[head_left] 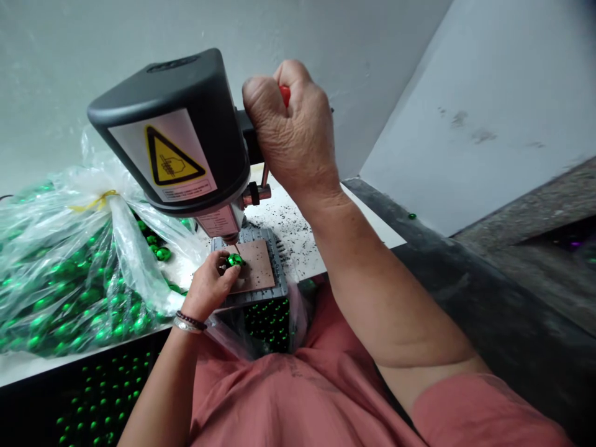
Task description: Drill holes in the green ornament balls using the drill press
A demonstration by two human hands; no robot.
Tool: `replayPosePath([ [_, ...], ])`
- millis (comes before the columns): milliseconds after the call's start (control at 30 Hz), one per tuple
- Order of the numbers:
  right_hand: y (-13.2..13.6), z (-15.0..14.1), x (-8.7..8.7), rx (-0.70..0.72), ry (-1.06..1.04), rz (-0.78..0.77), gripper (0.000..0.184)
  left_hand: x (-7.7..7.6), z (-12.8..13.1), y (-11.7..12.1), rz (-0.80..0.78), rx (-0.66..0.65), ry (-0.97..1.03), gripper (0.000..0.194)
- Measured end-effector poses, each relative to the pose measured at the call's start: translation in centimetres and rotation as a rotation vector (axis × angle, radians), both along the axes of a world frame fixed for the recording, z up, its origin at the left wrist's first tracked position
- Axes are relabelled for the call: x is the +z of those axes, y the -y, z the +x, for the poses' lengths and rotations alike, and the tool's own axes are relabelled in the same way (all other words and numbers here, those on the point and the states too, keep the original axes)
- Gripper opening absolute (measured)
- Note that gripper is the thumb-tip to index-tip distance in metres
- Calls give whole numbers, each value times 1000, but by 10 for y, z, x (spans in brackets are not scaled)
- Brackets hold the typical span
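I have the shiny green ball (234,261) pinched between the thumb and fingers of my left hand (213,279), at its tips, over the brown board (261,270). The drill bit (236,248) points down at it; from my remote view I can't tell whether they touch. My right hand (300,133) is clenched around the red knob (285,95) beside the drill press (177,130). Dark shavings (298,231) litter the white tabletop (375,228), and a tied plastic bag (133,257) bulges at left
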State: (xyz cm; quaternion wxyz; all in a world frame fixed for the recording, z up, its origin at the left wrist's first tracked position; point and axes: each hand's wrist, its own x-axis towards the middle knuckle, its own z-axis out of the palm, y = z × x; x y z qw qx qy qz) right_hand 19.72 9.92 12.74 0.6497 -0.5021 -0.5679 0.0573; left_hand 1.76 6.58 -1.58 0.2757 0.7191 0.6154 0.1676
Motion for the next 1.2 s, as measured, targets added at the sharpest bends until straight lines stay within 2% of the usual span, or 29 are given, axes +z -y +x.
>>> replayPosePath([
  [333, -1, 1, 0, 28, -9, 27, 32, 5, 9, -4, 123, -165, -224, 35],
  [433, -1, 1, -1, 30, 3, 37, 31, 2, 9, -11, 147, -217, -192, 36],
  [533, -1, 1, 0, 25, -5, 35, 31, -3, 8, -17, 107, -254, -137, 35],
  [700, 9, -1, -2, 43, 4, 80, 30, -7, 6, -17, 105, -236, -123, 29],
  [833, 37, -4, -17, -85, 113, 165, 23, -7, 7, -14, 125, -235, -109, 25],
  [967, 63, -5, -43, -228, 307, 198, 14, -7, 7, -12, 124, -236, -74, 24],
  [1067, 72, -6, -61, -243, 345, 218, 11, -7, 7, -12, 122, -235, -66, 27],
  [1200, 73, -8, -75, -234, 327, 256, 12, -7, 6, -11, 124, -240, -67, 28],
])
